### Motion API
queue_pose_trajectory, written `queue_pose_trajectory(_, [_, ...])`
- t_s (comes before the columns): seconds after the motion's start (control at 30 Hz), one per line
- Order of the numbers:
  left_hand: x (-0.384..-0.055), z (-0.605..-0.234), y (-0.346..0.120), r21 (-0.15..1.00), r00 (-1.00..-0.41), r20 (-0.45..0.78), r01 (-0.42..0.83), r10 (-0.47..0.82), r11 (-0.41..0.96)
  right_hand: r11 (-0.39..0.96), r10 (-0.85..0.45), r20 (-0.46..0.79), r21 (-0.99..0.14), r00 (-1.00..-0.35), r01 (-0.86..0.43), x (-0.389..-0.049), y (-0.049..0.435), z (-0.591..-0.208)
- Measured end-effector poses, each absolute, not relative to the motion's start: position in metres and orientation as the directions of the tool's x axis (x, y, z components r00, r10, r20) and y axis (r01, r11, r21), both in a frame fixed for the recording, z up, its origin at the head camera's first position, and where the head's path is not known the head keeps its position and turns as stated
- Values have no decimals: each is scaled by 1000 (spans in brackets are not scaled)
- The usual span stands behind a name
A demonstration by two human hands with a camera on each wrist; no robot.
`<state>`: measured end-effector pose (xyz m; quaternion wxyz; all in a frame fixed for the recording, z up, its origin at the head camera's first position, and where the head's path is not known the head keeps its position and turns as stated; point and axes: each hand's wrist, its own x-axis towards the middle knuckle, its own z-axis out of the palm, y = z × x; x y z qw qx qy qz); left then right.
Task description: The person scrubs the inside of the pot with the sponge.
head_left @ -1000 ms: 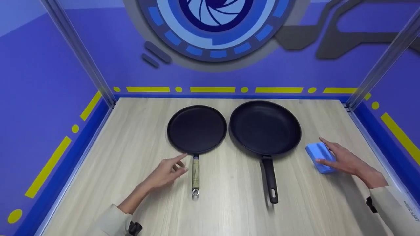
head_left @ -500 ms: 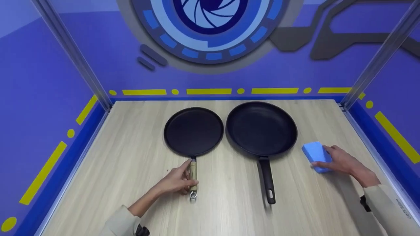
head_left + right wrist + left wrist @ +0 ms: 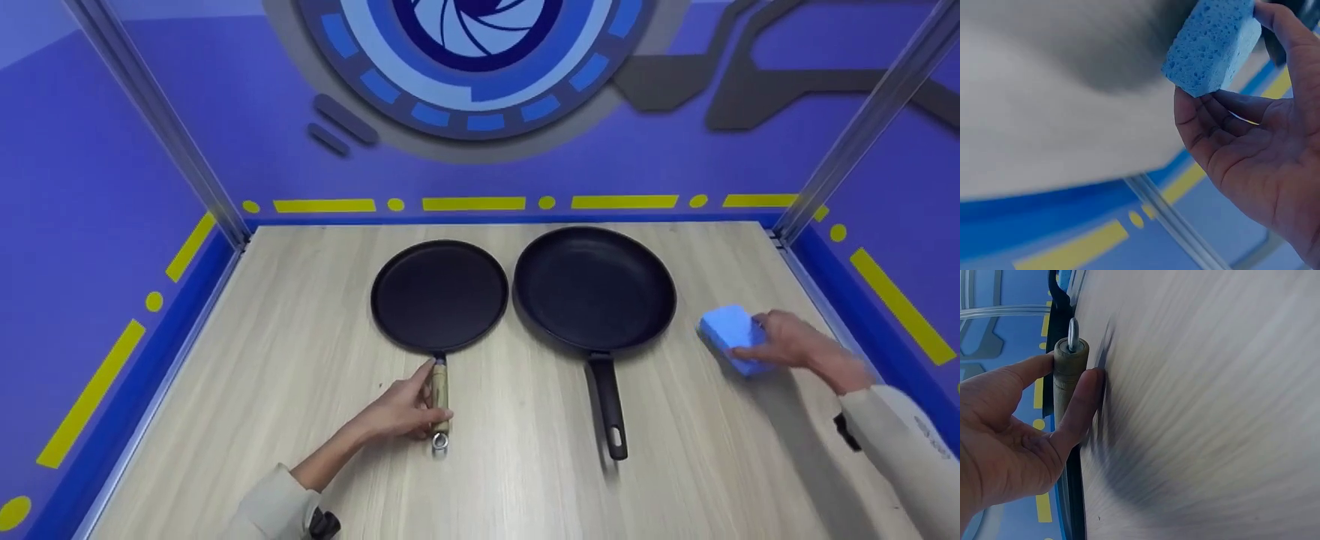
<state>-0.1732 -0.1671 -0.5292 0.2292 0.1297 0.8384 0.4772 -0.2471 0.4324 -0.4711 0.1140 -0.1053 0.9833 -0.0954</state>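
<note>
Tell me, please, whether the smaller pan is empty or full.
Empty: the smaller pan shows only bare black surface in the head view; the right hand holds the blue sponge elsewhere.

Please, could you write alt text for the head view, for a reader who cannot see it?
A person's left grip holds the brown handle of a flat black pan; the right grip holds a blue sponge. A deeper black pan lies beside the flat one, on a pale table.
</note>
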Motion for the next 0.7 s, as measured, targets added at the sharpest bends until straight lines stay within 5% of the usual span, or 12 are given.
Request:
queue_pose_trajectory(0.37, [-174,-530,-162,868,-858,-264,-13,441,496,962,-248,-95,-143,-964,-234,-274,396,-407])
queue_pose_trajectory(0.7, [-171,-533,-162,848,-873,-224,43,432,528,898,-433,56,-65,-900,-436,-282,316,-390])
